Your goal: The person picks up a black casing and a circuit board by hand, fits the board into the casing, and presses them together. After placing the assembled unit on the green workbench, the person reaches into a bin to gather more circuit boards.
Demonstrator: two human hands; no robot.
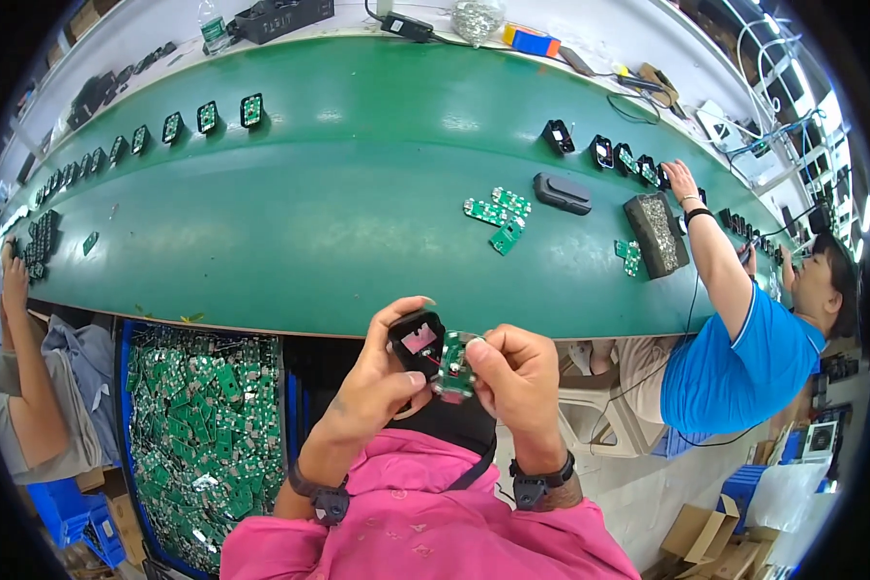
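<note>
My left hand (382, 362) grips a small black plastic housing (414, 338), its open side turned up, with a pink patch inside. In my right hand (520, 372) a green circuit board (452, 369) is pinched between thumb and fingers, right beside the housing. Thin red wires seem to run between board and housing. Both hands are above my lap, just in front of the table edge. On the table ahead lie several loose green circuit boards (508, 232) and a closed dark grey case (563, 193).
A green work table (358, 213) spans the view. Rows of black housings with boards (207, 118) line its far side. A bin of circuit boards (203, 425) stands at my left. On the right, a person in blue (744, 358) reaches past a dark block (655, 235); another person's hand (14, 275) is far left.
</note>
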